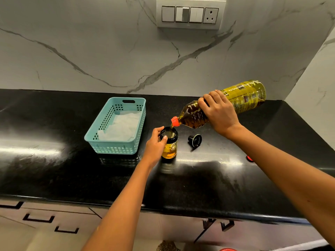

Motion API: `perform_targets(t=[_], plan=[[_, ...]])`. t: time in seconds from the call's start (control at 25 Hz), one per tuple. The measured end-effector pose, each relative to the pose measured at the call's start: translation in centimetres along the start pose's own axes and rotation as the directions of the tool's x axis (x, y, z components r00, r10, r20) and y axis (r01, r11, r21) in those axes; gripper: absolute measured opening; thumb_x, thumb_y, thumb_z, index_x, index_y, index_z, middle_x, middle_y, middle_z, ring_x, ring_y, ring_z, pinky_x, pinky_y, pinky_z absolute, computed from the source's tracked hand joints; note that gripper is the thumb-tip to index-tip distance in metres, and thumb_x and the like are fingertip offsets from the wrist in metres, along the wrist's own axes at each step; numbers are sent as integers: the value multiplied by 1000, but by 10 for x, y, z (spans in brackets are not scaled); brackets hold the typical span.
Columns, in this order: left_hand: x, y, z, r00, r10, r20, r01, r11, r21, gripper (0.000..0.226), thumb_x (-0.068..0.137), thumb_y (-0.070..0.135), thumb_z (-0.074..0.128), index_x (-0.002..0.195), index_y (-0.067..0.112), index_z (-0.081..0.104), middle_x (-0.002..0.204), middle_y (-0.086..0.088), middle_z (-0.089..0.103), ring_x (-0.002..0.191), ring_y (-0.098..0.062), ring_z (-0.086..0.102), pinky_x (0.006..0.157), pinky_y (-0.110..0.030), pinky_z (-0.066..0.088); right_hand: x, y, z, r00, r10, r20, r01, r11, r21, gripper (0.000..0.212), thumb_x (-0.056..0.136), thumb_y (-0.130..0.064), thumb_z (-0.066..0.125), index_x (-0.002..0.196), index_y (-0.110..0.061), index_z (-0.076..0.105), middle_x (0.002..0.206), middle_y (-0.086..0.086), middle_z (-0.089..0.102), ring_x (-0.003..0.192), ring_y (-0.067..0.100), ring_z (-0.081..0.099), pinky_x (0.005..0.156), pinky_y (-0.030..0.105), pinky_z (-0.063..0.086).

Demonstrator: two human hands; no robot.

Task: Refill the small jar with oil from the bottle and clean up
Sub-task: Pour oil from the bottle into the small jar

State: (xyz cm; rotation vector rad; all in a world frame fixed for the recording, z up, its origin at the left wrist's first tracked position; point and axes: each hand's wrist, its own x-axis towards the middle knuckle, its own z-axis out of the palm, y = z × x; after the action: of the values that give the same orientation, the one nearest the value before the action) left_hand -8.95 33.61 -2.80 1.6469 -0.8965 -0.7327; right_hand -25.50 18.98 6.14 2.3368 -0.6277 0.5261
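Observation:
A small glass jar [170, 150] with a black rim stands upright on the black counter [217, 187], partly filled with amber oil. My left hand [155, 144] grips the jar from its left side, thumb on the rim. My right hand [219, 113] holds a large plastic oil bottle [243, 98] tilted down to the left. Its orange neck [175, 121] sits just above the jar's mouth, and a thin stream of oil runs into the jar. The jar's black lid [195, 140] lies on the counter just right of the jar.
A light-blue perforated basket [101, 140] holding white paper towels [123, 127] stands left of the jar. A small red cap [249, 158] lies on the counter at the right, partly hidden by my right forearm. A marble wall with a switch panel [190, 14] rises behind.

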Motion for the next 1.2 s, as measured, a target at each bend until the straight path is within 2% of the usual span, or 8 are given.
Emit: perform_targets(t=[0.08,0.32,0.6,0.72,0.88,1.04,1.2], plan=[[0,-1,0,1000,2,-3,-2,1000,8,35,95,18,44,129,25,41,114,6,50,104,-7,46,83,-23,35,0,0,0,1000,-1,-18,1,1000,-1,45,69,-7,74,110,-2,57,103,21,63,97,38,59,97,46,44],[1,-3,0,1000,-2,-2,2,1000,1,34,95,19,43,128,26,41,113,7,49,97,-1,45,70,-10,34,0,0,0,1000,8,-16,-9,1000,-6,48,66,-9,77,109,-2,58,103,21,63,97,37,60,96,46,44],[2,-5,1,1000,2,-6,-2,1000,2,34,96,19,42,128,28,40,111,10,48,88,12,43,68,-9,32,-1,-1,5,1000,8,-11,-8,1000,-12,48,67,-9,76,111,-2,56,104,20,63,98,37,59,97,45,44],[2,-6,1,1000,7,-18,-7,1000,2,33,96,19,41,128,28,41,111,10,48,88,10,44,68,-9,33,-4,-3,6,1000,15,-5,-15,1000,-9,48,68,-8,75,111,-2,56,105,21,62,98,37,59,98,45,43],[2,-6,3,999,16,-43,-16,1000,18,33,95,19,41,127,27,42,111,8,51,95,-2,48,71,-15,36,-4,-3,7,1000,20,-5,-20,1000,1,45,69,-5,72,111,-1,56,104,22,62,98,39,58,98,46,43],[1,-7,4,998,33,-58,-32,999,19,32,95,19,41,125,27,43,110,7,51,93,-1,49,70,-15,36,-6,-2,9,1000,28,9,-28,1000,0,47,69,-5,72,112,-1,54,106,22,61,100,40,57,100,47,41],[3,-8,6,997,37,-70,-35,999,22,32,95,19,40,126,26,42,110,7,50,95,-4,49,78,-20,35,-6,-4,8,999,30,-9,-31,1000,-7,45,69,-4,71,111,-1,55,104,22,61,99,39,58,99,47,42]])
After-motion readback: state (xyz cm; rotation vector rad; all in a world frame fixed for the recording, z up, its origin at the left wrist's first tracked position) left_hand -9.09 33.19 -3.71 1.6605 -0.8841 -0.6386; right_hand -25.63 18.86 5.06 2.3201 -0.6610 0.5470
